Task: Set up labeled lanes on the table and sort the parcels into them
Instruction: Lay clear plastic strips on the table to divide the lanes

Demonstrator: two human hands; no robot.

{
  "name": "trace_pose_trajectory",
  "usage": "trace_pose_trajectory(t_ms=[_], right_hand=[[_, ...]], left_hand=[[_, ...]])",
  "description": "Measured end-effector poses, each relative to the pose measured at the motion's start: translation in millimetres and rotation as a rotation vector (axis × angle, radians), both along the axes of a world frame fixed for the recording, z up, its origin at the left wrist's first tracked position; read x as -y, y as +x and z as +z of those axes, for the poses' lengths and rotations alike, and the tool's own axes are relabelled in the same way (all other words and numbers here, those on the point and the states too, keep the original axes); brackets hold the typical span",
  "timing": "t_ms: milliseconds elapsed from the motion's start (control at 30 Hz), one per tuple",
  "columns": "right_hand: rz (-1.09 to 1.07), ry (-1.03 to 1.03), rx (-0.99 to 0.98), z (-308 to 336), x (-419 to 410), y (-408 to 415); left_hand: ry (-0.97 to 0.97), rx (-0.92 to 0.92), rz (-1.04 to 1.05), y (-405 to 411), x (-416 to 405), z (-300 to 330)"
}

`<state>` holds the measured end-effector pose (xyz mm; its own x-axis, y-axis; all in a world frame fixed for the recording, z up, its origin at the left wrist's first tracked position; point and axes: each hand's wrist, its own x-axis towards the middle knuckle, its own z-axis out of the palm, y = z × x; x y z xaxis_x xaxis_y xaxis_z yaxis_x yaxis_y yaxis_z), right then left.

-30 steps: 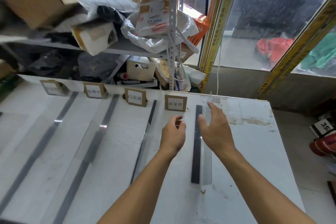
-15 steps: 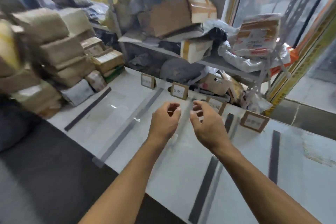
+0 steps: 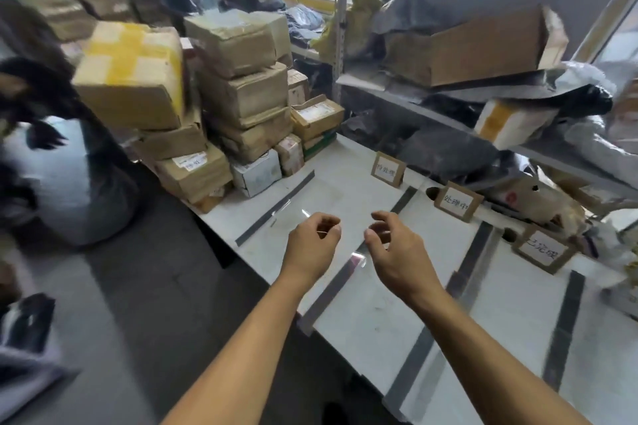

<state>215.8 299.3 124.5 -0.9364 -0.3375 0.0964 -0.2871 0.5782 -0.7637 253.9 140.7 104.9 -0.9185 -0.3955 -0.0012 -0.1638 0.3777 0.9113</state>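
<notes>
Both hands hovered above the white table [image 3: 362, 331], holding nothing. The left hand [image 3: 310, 245] had its fingers loosely curled inward; the right hand [image 3: 397, 252] was half open, fingers bent and thumb apart. Dark tape strips [image 3: 469, 259] marked lanes across the tabletop, with small cardboard label cards [image 3: 387, 169] standing at their far ends. The parcels [image 3: 241, 107], mostly brown taped boxes, sat stacked at the table's far left end, well apart from both hands
</notes>
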Motion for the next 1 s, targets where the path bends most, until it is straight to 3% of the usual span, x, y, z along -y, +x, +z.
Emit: trace_pose_trajectory(t_ms=[333, 600, 800, 1000], right_hand=[[0.065, 0.024, 0.114, -42, 132, -84], [0.063, 0.155, 0.193, -65, 190, -116], [-0.08, 0.191, 0.295, -83, 213, -123], [-0.211, 0.236, 0.37, -92, 216, -114]], left_hand=[[-0.095, 0.21, 0.072, -71, 127, -39], [-0.174, 0.385, 0.085, -106, 195, -93], [-0.382, 0.506, -0.108, -126, 230, -141], [-0.371, 0.609, -0.266, -133, 257, -168]])
